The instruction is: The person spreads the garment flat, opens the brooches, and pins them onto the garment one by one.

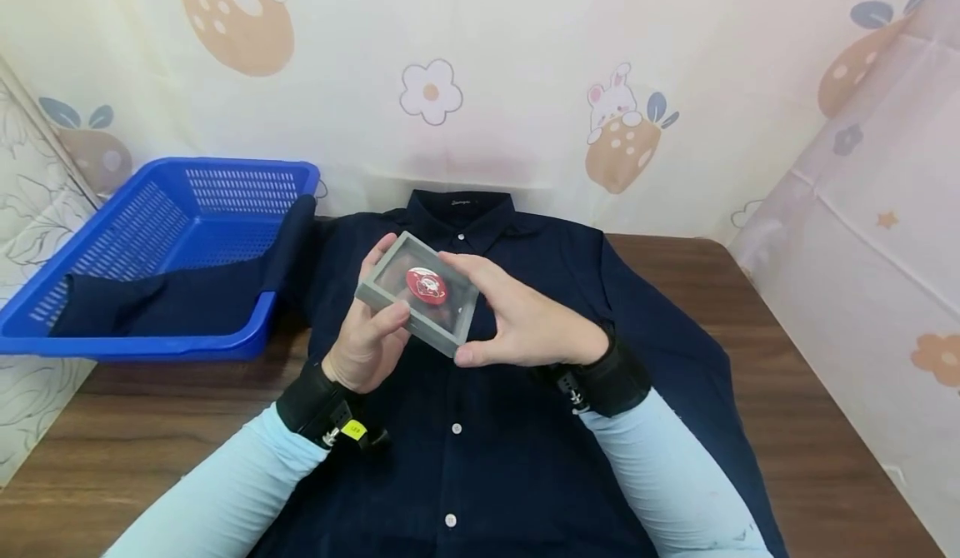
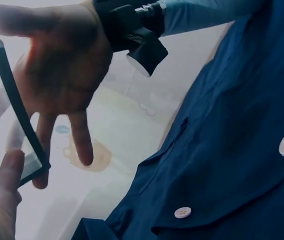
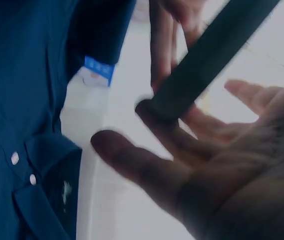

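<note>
A small flat box [image 1: 452, 315] with a grey frame and a clear face is held up above a dark navy button-up shirt [image 1: 517, 441]. A red oval emblem [image 1: 426, 286] with a white figure shows through the face. My left hand [image 1: 365, 337] holds the box's left side, thumb over the near edge and fingers behind. At the other end, my right hand [image 1: 528, 321] holds the box between thumb and forefinger, the forefinger by the far corner and thumb by the near one. In the right wrist view, the box's dark edge [image 3: 206, 62] crosses the fingers.
The shirt lies collar-away on a brown wooden table [image 1: 660, 266]. One dark sleeve [image 1: 187, 296] lies over into a blue plastic basket [image 1: 255, 337] at the left. A patterned cloth [image 1: 517, 83] hangs behind the table and along its right side.
</note>
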A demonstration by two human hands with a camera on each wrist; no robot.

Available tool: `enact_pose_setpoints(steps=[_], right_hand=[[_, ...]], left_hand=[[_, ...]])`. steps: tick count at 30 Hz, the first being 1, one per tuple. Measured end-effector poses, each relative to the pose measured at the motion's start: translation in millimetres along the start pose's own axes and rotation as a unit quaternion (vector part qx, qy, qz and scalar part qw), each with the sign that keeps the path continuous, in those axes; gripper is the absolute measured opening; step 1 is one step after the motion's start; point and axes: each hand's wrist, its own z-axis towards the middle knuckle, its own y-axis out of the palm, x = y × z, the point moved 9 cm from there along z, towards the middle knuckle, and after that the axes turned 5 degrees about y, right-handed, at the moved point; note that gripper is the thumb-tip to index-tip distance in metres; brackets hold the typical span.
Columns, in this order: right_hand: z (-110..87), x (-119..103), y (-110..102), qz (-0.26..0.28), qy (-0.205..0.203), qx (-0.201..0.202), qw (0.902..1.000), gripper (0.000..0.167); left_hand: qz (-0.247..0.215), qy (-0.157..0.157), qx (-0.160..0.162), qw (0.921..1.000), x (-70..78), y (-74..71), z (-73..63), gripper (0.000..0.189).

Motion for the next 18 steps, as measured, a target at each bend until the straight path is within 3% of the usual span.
enact_pose_setpoints(steps=[5,10,14,18], right_hand=[[2.2,0,6,-0.021,0.027,0.009,0.9994,0.105],[1.6,3,0,-0.038,0.043,0.019,0.9982,0.103],[-1.0,7,-6,-0.074,0.056,0.026,0.9953,0.105],[-6.1,10,-10,-0.102,0.068,0.02,0.9923,0.111]], left_hand=[[0.018,0.009,0.004,0.9998,-2.5,3.4,-1.5,0.093],[0.025,-0.005,-0.007,0.9997,-6.5,3.1,-1.7,0.094],[0.074,-0.025,-0.027,0.9965,-7.9,0.8,-2.3,0.098],[0.149,-0.046,-0.063,0.9858,-6.2,0.4,0.7,0.109]])
